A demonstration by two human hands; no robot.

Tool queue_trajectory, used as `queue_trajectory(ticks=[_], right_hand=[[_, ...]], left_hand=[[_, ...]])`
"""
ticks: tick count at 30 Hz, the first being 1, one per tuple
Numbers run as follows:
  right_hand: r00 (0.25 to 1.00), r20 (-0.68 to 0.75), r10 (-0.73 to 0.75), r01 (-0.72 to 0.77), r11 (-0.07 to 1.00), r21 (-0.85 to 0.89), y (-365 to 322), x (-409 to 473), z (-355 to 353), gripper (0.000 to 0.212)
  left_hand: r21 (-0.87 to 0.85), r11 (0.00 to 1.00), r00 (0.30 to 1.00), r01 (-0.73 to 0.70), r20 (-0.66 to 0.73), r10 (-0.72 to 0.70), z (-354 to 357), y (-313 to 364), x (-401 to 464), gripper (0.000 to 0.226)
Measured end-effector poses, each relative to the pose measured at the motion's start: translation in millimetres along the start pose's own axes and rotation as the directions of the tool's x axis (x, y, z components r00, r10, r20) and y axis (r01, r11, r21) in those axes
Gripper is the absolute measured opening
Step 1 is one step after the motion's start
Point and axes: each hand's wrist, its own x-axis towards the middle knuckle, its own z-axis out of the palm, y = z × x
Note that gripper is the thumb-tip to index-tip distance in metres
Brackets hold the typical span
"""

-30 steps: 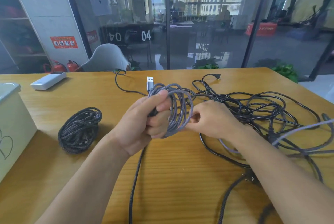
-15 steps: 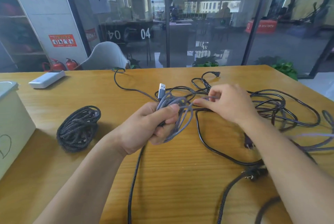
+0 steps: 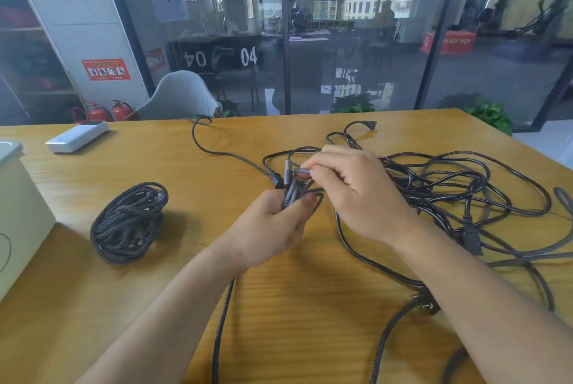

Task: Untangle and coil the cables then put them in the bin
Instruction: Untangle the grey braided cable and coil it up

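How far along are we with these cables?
Done: one braided coil lies finished on the table, not yet in the bin. In hand: the left hand grips a grey cable bundle while the right hand pinches its end at the top. Left: the black tangle on the right, then binning everything.

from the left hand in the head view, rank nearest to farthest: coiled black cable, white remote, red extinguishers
1. Coiled black cable: on the table, just left of the left hand.
2. White remote: far-left part of the table.
3. Red extinguishers: on the floor beyond the table's far edge.
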Motion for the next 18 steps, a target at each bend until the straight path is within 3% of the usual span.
queue_trajectory(ticks=[6,14,16,18], right_hand=[[1.000,0.009,-0.022,0.023,0.995,-0.095,-4.3,-5.2,7.5,0.035],[0.991,0.117,-0.068,0.072,0.997,-0.026,-15.8,-9.8,12.8,0.036],[0.988,0.157,-0.016,0.012,1.000,0.025,-19.3,-11.8,12.8,0.038],[0.971,0.206,0.122,-0.150,0.981,0.126,-23.8,-12.2,15.0,0.034]], left_hand=[[-0.278,0.960,0.998,0.012,-0.062,-0.030,1.2,5.1,-0.1,0.035],[-0.390,0.916,0.947,-0.092,-0.320,-0.041,-6.8,5.5,0.3,0.070],[-0.428,0.897,0.921,-0.109,-0.384,-0.071,-12.0,7.0,0.1,0.064],[-0.447,0.886,0.894,-0.126,-0.438,-0.094,-17.0,8.4,0.3,0.052]])
